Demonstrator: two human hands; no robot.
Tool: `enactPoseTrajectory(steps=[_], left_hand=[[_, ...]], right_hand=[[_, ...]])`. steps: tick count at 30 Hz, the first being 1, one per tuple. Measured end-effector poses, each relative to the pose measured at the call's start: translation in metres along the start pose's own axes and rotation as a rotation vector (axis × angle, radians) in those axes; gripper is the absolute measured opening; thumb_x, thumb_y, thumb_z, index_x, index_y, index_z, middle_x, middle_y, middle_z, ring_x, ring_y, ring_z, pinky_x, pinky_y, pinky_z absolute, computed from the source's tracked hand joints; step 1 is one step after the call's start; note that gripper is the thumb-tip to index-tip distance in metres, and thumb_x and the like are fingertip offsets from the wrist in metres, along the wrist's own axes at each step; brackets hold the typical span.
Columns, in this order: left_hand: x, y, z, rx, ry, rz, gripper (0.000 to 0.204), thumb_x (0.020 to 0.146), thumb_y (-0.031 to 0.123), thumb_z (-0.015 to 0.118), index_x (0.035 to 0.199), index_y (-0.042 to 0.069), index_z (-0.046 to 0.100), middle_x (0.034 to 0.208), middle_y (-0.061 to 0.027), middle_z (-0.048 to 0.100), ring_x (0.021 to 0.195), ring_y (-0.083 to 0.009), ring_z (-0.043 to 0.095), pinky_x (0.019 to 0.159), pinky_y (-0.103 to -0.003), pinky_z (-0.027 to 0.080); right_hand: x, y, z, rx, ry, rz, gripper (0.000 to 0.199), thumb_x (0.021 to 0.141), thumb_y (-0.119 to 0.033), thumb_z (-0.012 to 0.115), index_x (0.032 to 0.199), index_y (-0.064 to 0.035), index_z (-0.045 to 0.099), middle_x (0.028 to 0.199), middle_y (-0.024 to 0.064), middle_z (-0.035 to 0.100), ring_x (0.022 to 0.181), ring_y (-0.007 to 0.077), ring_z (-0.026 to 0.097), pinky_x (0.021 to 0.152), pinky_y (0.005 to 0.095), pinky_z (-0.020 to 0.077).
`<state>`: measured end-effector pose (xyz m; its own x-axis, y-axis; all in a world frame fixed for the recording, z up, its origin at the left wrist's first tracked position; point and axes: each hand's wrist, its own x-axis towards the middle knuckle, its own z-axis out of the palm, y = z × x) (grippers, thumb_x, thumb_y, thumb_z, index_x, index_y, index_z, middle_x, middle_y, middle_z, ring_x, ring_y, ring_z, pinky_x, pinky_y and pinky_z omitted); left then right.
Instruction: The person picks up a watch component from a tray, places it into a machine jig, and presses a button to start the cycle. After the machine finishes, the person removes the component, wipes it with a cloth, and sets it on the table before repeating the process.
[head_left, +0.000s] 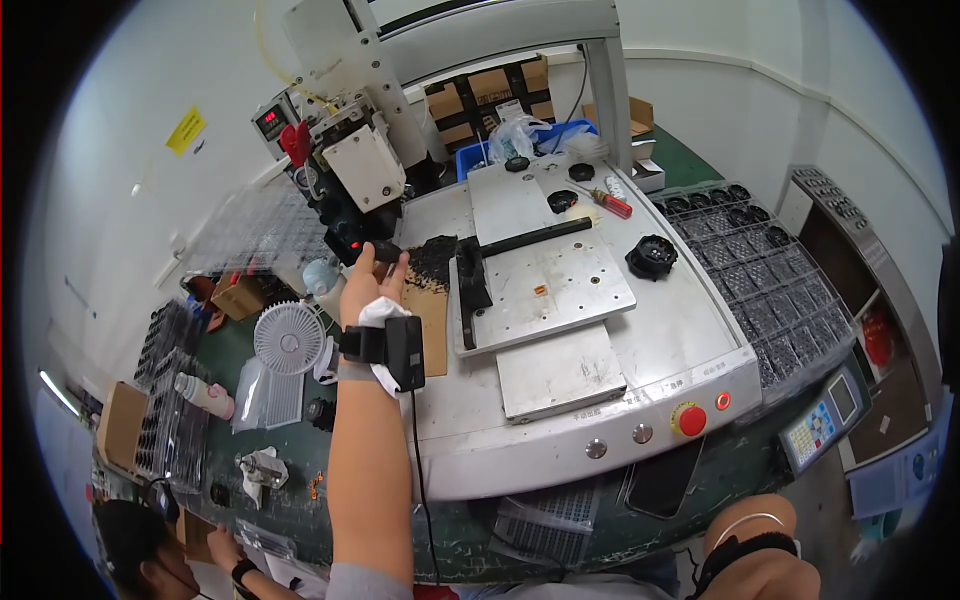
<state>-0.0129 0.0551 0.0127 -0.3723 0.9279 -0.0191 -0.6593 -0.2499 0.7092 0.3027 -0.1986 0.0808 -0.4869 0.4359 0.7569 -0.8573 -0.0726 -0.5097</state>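
Observation:
My left hand (368, 285) reaches forward beside the machine head, left of the metal work plate (560, 290). Its thumb and fingers are closed on a small black part (384, 252), whose exact kind I cannot make out. Right under the machine's dark nozzle block (347, 238), a small red light glows close to the fingers. A black device is strapped to my left wrist, over white cloth. At the lower right, my right wrist (755, 520) shows a bracelet and black strap, with its fingers hidden. A black bracket (472, 275) stands on the plate.
Black round parts (652, 257) and a red-handled screwdriver (612, 204) lie on the machine bed. Trays of black parts (750, 270) stand right. A red stop button (689, 419) sits on the front panel. Left are a white fan (290, 338) and another person's hand (225, 548).

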Motion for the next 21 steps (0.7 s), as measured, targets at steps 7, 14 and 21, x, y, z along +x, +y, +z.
enactPoseTrajectory(steps=[7,14,21], left_hand=[[-0.016,0.001,0.0,0.404,-0.198,0.082,0.021,0.091,0.015,0.05,0.102,-0.003,0.052,0.097,-0.0133,0.06,0.086,-0.0238,0.061,0.075,-0.034,0.055],[-0.026,0.008,-0.006,0.555,-0.269,0.047,0.023,0.09,0.012,0.051,0.107,-0.003,0.055,0.093,-0.0076,0.061,0.08,-0.0151,0.06,0.072,-0.028,0.052],[-0.024,-0.007,0.004,0.552,-0.303,0.058,0.025,0.089,0.012,0.053,0.107,-0.005,0.056,0.089,-0.0055,0.061,0.072,-0.0095,0.058,0.067,-0.021,0.05]], right_hand=[[-0.003,-0.002,-0.023,0.075,-0.117,-0.046,0.011,0.082,0.003,0.056,0.09,0.0106,0.058,0.089,0.0238,0.056,0.074,0.032,0.055,0.065,0.0395,0.0466],[-0.035,0.024,-0.052,-1.108,-0.043,0.259,0.017,0.074,-0.003,0.06,0.091,0.0008,0.061,0.09,0.0139,0.059,0.081,0.0301,0.056,0.073,0.0399,0.045],[-0.079,0.075,-0.062,-2.178,0.008,0.709,0.058,0.072,-0.012,0.061,0.126,-0.0029,0.043,0.133,0.0155,0.039,0.123,0.0324,0.036,0.098,0.0476,0.0292]])
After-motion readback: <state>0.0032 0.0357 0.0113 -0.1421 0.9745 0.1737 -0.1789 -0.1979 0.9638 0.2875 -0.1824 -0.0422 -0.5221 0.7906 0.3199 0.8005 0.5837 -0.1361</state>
